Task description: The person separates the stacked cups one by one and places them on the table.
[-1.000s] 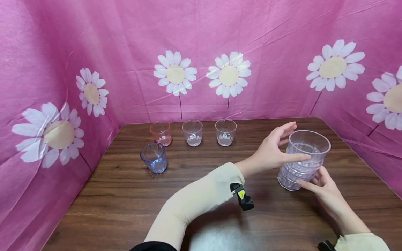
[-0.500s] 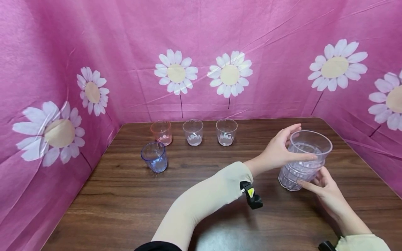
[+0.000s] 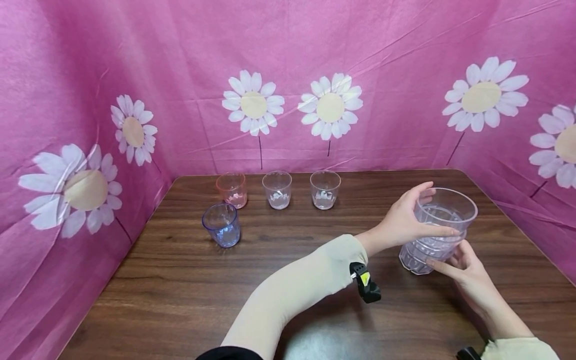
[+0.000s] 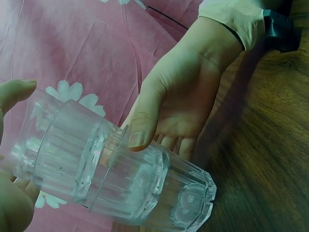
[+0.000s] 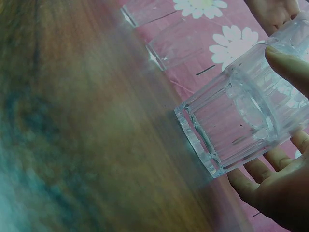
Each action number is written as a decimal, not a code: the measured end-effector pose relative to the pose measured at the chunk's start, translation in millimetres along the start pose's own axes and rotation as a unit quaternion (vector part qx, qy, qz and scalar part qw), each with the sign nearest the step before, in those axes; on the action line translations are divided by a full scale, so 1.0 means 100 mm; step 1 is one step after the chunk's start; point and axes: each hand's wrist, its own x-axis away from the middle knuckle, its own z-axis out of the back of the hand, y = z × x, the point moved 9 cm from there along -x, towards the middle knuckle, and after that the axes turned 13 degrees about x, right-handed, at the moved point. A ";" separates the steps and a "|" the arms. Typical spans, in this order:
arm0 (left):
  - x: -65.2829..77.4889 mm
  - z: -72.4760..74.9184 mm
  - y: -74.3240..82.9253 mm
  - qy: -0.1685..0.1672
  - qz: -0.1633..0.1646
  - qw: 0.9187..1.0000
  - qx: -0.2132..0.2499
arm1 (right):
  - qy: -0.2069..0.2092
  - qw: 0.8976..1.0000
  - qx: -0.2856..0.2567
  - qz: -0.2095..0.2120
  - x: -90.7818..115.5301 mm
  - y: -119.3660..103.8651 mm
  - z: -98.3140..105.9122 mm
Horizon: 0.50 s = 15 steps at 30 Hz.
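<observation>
A stack of nested clear, faceted plastic cups (image 3: pixel 414 257) is on the right side of the table, leaning slightly. My left hand (image 3: pixel 405 220) holds the top cup (image 3: pixel 450 212) near its rim, thumb in front and fingers behind. Lower down, my right hand (image 3: pixel 470 275) grips the stack, its thumb on the near side. The left wrist view shows overlapping rims along the stack (image 4: pixel 130 169). In the right wrist view, the bottom cup (image 5: pixel 227 125) has its base close to the wood; whether it touches, I cannot tell.
Toward the back left stand a red-tinted cup (image 3: pixel 232 191), two clear cups (image 3: pixel 277 191) and, nearer, a blue-tinted cup (image 3: pixel 221 227). The brown wooden table (image 3: pixel 180 300) ends at a pink cloth (image 3: pixel 288 50) printed with daisies.
My left hand has moved a little right, and its fingers have closed in around the top cup's rim. My right hand and the stack have barely shifted.
</observation>
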 end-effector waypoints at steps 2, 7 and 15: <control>0.00 0.00 0.00 0.001 0.000 1.000 0.000 | 0.001 1.000 0.000 -0.001 0.00 0.00 0.00; 0.01 -0.01 -0.01 0.008 0.000 1.000 0.002 | 0.001 1.000 0.003 -0.002 0.01 0.00 0.00; 0.03 0.00 0.00 0.019 0.003 1.000 -0.010 | -0.002 1.000 0.001 0.002 0.00 0.00 0.00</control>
